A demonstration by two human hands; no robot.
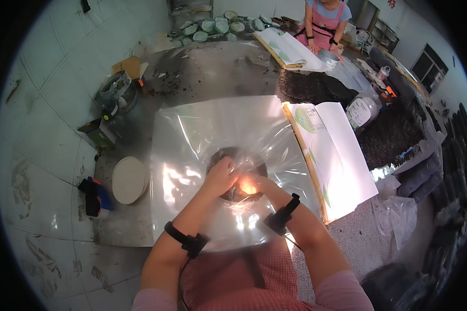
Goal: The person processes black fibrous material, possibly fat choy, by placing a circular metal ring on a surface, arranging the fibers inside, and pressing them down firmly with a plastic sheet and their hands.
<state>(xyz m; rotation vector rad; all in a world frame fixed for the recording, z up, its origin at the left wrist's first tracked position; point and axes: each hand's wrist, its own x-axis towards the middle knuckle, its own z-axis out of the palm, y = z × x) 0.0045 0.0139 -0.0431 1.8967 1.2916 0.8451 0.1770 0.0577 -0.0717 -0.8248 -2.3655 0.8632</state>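
A large sheet of clear plastic film (184, 129) lies spread on the table in front of me, shiny and creased. At its middle is a dark round cake-like disc (259, 165), partly covered by my hands. My left hand (221, 176) is closed over the disc, and my right hand (251, 183) is closed right beside it. Creases in the film run in toward both hands, which seem to pinch it; the fingertips are partly hidden. Bright light glares on my right hand and on the film.
Stacked pale round discs (129, 180) lie at the left, near a blue-black object (97, 198). White printed sheets on a wooden strip (308, 155) border the film on the right. Beyond are a plastic jar (362, 111), dark loose material (316, 87), wrapped round bundles (207, 26) and a co-worker (324, 23).
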